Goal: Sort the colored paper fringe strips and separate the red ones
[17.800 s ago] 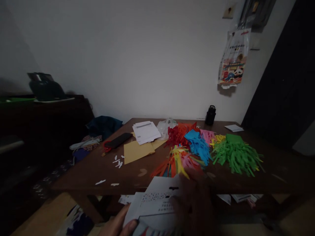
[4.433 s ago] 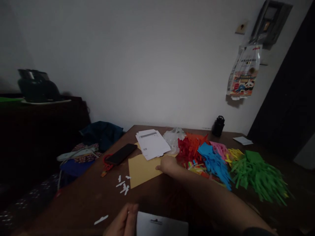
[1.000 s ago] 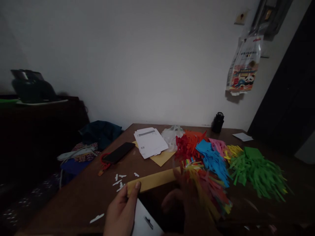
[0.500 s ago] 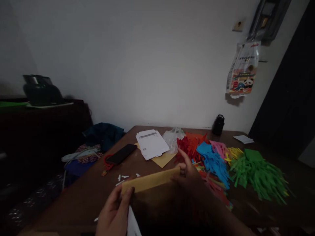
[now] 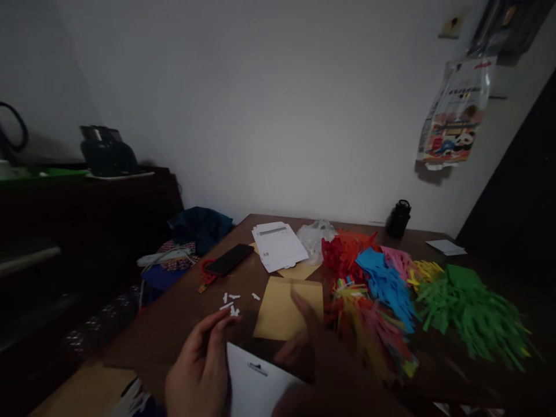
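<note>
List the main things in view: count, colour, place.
white packet: 1, white, bottom centre
tan papers: 2 visible, tan, middle
white stack: 1, white, centre-back
plastic bag: 1, clear, centre-back
fringed bundles: several, multicoloured, right
phone: 1, black, table's left
white scraps: several, white, left-centre
bottle: 1, black, by wall
white card: 1, white, far right
hanging bag: 1, mostly white, wall
table: 1, brown, centre
cloths: several, mixed, table's left
cabinet: 1, dark, left
left grip: 1, bare, beside white packet
right grip: 1, blurred, lower centre

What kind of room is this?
Probably a room in someone's home: a brown table holds green tassels, and a printed bag hangs by the wall.
</note>
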